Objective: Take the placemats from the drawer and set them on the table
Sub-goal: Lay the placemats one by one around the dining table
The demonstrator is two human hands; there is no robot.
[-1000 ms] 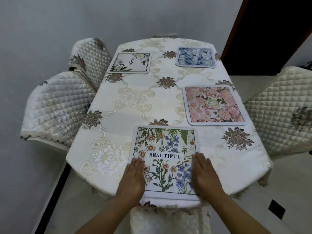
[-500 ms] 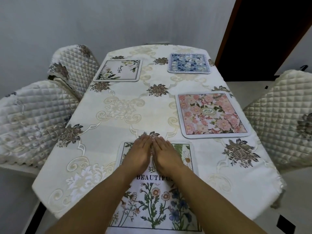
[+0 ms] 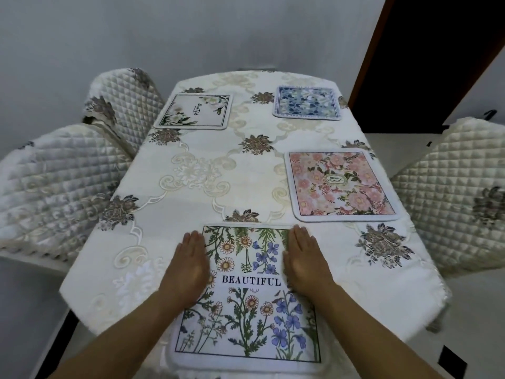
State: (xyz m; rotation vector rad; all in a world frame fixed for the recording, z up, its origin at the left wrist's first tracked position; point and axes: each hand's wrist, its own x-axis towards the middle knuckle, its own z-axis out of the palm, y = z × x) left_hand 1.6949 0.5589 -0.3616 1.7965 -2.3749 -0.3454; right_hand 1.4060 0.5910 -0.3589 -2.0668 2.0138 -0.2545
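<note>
From where I stood, the white rectangular fabric placemat printed with wildflowers and the word BEAUTIFUL (image 3: 246, 310) lay flat at the six o'clock end of the table (image 3: 213, 187), which was draped in a cream embroidered cloth. The left hand (image 3: 188, 265) rested flat on the mat's nine o'clock border and the right hand (image 3: 306, 258) on its three o'clock border. The fingers of both were straight and gripped nothing.

The pink floral placemat (image 3: 338, 184) sat at two o'clock, the blue floral placemat (image 3: 306, 103) at one, and the white placemat with pale blossoms (image 3: 195, 112) at eleven, all well apart.

The near mat looked thin, light and soft, with a stitched border. I judged it would sag if lifted by one corner and would slide easily on the cloth under flat palms. It seemed best held by two opposite edges, and it did not look fragile.
</note>
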